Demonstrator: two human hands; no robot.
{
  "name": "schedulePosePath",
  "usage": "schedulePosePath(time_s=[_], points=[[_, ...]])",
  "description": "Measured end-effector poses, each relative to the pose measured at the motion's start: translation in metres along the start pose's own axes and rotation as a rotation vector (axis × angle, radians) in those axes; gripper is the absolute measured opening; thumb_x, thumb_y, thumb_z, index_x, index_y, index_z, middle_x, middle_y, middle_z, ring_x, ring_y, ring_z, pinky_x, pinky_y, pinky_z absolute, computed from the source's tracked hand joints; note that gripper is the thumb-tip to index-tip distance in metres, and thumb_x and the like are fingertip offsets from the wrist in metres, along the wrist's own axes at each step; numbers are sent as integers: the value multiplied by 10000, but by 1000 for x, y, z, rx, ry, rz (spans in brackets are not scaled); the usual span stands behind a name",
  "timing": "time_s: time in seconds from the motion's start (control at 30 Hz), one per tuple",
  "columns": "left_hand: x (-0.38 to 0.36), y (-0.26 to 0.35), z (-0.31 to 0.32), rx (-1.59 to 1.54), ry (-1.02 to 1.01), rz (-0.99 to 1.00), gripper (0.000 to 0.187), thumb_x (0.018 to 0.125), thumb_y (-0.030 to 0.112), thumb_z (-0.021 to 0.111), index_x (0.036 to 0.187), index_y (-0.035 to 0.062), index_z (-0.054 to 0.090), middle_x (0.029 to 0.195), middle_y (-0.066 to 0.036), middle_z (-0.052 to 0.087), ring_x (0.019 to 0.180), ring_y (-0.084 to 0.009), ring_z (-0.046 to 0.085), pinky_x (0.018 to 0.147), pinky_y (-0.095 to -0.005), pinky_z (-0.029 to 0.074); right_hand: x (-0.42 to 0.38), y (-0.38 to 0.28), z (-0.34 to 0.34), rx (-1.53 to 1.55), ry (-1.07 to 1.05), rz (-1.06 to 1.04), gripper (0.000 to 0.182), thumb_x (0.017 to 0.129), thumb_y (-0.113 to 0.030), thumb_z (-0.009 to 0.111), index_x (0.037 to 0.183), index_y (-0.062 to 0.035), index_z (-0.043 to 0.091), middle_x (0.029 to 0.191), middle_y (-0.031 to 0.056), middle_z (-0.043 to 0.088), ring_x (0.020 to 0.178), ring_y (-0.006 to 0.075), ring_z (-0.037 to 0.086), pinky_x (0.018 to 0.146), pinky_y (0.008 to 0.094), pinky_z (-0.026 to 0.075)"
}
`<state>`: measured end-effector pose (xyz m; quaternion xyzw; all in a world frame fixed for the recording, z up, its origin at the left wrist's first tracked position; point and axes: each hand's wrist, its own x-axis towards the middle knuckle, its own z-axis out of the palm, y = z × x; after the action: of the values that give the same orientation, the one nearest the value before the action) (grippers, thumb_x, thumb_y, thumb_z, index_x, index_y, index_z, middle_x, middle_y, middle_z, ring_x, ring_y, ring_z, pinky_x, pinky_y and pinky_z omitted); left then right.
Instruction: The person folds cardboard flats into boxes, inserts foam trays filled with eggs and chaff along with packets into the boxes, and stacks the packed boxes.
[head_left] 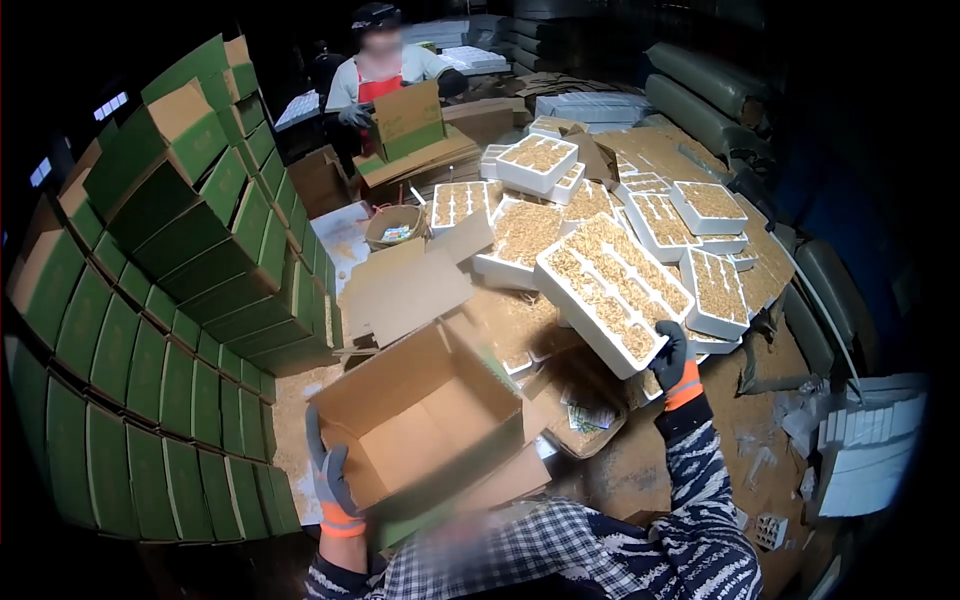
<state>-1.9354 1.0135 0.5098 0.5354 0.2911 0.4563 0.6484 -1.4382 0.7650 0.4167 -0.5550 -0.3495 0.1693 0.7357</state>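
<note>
The left side is walled off by a high stack of green cartons [170, 330]. The open cardboard box [420, 420] is left unobstructed from above, its flaps spread. Behind it, passage is blocked by loose cardboard sheets [400, 285] and a pile of white foam trays [600, 230]. Bare worktop [690, 440] is seen at the right.

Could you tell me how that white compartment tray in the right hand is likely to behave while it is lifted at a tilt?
The white tray looks like rigid foam, so it probably stays stiff and feels light. The right hand grips only one corner, so it may twist or tip. Its open compartments hold loose tan filling, which could spill toward the open box steadied by the left hand.
</note>
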Motion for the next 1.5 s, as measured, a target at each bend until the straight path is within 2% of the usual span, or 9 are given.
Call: schedulePosePath(time_s=[0.07,0.13,0.23,0.33,0.43,0.67,1.07,1.27,1.5], points=[[9,-13,-5,245,-36,99,597,986,188,468,1540,75,275,1563,-143,305,1401,-273,361,1141,-365,315,36,-51,5,-648,-52,-372,194,934,-79,588,1127,-58,589,1047,53,614,1015,188,631,876,339,543],[14,-22,-2,70,-15,73,626,986,211,511,1554,108,266,1538,-100,354,1375,-227,386,1138,-339,323,61,-128,59,256,-57,229,225,921,-156,605,1098,-19,626,1051,62,654,999,181,637,876,324,532],[31,-71,-46,791,-89,699,588,1025,254,480,1548,90,269,1555,-99,338,1405,-226,352,1157,-338,298,85,-194,137,36,-313,281,329,935,-199,608,1190,9,611,1075,78,673,981,153,656,892,282,533],[22,-36,-12,-36,0,130,548,1044,257,453,1533,67,293,1568,-108,324,1429,-229,328,1173,-339,275,102,-205,201,-165,-613,376,411,927,-188,635,1284,4,567,1109,68,669,997,134,652,893,273,539],[18,-37,-16,245,-75,382,563,1032,217,480,1527,28,292,1592,-111,285,1435,-215,317,1166,-336,278,101,-194,264,-285,-847,545,438,942,-230,627,1317,-14,563,1093,46,676,928,68,644,795,233,542],[2,-14,-35,-147,148,-88,837,764,-55,488,1558,72,254,1573,-48,317,1374,-179,377,1027,-246,380,44,-117,333,-852,-895,100,706,881,-286,560,1477,11,323,1260,268,605,1113,402,620,989,424,471],[16,-5,-30,158,93,95,816,704,-31,459,1507,73,359,1466,-115,456,1299,-243,473,1033,-291,408,22,-60,339,-1648,-1547,-652,182,702,-232,736,842,-126,782,720,51,692,688,280,663,562,446,499],[25,-3,-64,57,-123,20,602,979,179,492,1528,52,282,1510,-147,390,1332,-253,463,1116,-371,361,62,-86,261,-560,-650,-277,249,921,-345,599,1053,-148,676,900,119,708,836,316,685,754,412,534],[144,-58,-130,404,79,76,499,940,60,619,1417,7,482,1395,-137,545,1286,-236,513,1070,-333,409,-35,176,78,-1535,-372,472,539,808,-432,688,1191,-71,577,1130,206,637,1114,347,604,955,436,482]])
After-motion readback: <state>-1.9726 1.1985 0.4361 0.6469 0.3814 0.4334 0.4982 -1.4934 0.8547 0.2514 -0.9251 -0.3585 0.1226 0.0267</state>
